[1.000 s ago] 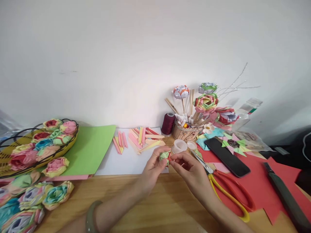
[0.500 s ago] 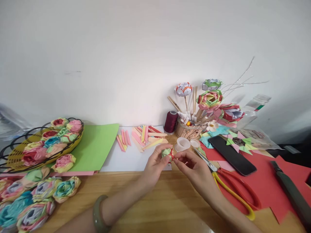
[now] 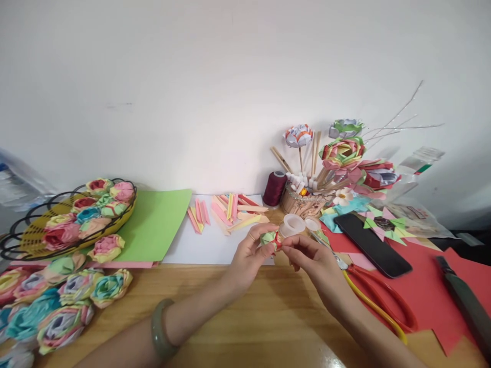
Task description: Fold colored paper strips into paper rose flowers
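Between the thumb and fingers of my left hand point(image 3: 247, 258) is a small folded-paper flower point(image 3: 267, 238), pale green with red at its right side. My right hand point(image 3: 312, 258) has its thumb and index finger pinched together at the flower's red edge; its other fingers are curled under. The fingers hide part of the flower. Just beyond my right fingertips stands an open white plastic tub point(image 3: 294, 224), with its round lid point(image 3: 312, 224) beside it. Red-and-yellow-handled scissors point(image 3: 378, 294) lie by my right wrist, blades partly behind the hand.
Folded paper strips point(image 3: 233, 208) lie on a white sheet point(image 3: 180, 250). At left, a yellow basket point(image 3: 28, 248) holds paper flowers; more flowers point(image 3: 63, 327) lie in front. A maroon thread spool point(image 3: 274, 188), a stick-and-flower pot point(image 3: 303, 204) and a black phone point(image 3: 374, 245) are at right.
The view has shifted slightly, so the things on the table appear further right and a little higher. Both hands stay together at the paper flower, with only small finger movement.
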`<state>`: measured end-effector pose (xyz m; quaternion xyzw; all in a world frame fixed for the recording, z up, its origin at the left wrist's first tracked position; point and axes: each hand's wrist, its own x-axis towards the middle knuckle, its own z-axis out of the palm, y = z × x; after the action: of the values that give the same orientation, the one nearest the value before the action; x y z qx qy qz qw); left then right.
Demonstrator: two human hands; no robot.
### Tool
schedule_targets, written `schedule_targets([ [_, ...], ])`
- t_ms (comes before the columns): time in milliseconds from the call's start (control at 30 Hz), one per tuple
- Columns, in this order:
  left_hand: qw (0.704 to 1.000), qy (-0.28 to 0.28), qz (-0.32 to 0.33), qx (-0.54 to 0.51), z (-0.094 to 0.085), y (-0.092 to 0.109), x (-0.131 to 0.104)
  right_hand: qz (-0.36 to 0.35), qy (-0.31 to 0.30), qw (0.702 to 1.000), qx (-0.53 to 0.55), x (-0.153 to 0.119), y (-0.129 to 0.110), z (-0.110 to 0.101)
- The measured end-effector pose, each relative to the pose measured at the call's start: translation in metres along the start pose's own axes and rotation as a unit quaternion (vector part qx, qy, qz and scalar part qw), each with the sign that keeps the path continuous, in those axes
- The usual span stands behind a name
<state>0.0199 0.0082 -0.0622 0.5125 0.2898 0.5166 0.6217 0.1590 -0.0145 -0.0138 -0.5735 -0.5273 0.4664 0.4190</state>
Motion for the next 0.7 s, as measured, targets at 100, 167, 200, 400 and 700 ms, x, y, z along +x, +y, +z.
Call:
schedule_targets([
  [100, 1.000, -0.011, 0.011, -0.001, -0.0008, -0.0003, 0.0010, 0.010, -0.012, 1.000, 0.004, 0.0009, -0.0001, -0.0004],
  [167, 0.999, -0.015, 0.027, 0.018, -0.0010, 0.0000, 0.0015, 0.011, -0.012, 1.000, -0.004, 0.0016, 0.0011, -0.0006],
  [200, 0.999, -0.015, 0.036, 0.031, -0.0010, 0.0002, 0.0016, 0.007, -0.008, 1.000, -0.011, 0.0020, 0.0019, -0.0006],
  [400, 0.992, -0.004, 0.062, 0.113, -0.0012, 0.0025, -0.0009, -0.041, 0.007, 0.998, -0.041, 0.0025, 0.0036, -0.0008],
  [700, 0.980, 0.004, 0.084, 0.179, -0.0011, 0.0063, -0.0015, 0.100, -0.049, 0.993, 0.029, 0.0089, 0.0081, -0.0047],
])
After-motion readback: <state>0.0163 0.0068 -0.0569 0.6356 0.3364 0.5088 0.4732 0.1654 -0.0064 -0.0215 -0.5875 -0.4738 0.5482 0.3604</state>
